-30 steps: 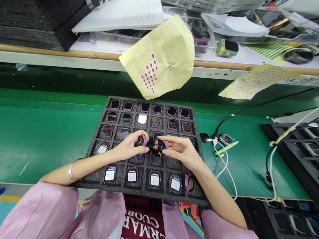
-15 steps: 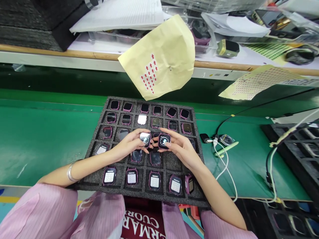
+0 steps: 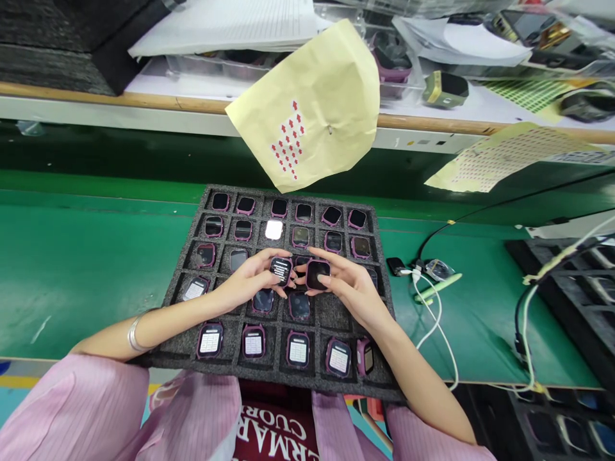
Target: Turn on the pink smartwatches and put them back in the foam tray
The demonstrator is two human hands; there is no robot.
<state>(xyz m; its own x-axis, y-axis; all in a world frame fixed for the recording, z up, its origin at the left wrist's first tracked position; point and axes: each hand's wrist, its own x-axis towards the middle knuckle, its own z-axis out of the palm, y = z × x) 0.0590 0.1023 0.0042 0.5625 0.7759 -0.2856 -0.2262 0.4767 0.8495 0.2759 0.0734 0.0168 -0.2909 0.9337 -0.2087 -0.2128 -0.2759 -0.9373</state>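
Note:
Above the middle of a dark foam tray (image 3: 335,312), my left hand (image 3: 257,272) grips a purple-framed smartwatch (image 3: 280,270) whose screen shows white text on black. Just right of it, my right hand (image 3: 346,278) holds a second purple smartwatch (image 3: 316,271) with a dark screen, its thumb on the glass. The two watches are close together but apart. Several purple watches lie in the tray's compartments. Those in the front row, such as one watch (image 3: 298,349), mostly show white screens; the back rows are mostly dark, except one bright white screen (image 3: 273,230).
Right of the tray lie white cables (image 3: 439,326), a small black device (image 3: 396,266) and a green pen-like object (image 3: 438,287). More dark trays (image 3: 552,288) stand at far right. A yellow sheet (image 3: 327,109) hangs from the cluttered shelf (image 3: 192,104) above the green table (image 3: 96,269).
The left-hand watch's screen has gone from a watch face to lines of text. The right-hand watch's screen has turned from a lit face to dark. Both hands stay nearly in place.

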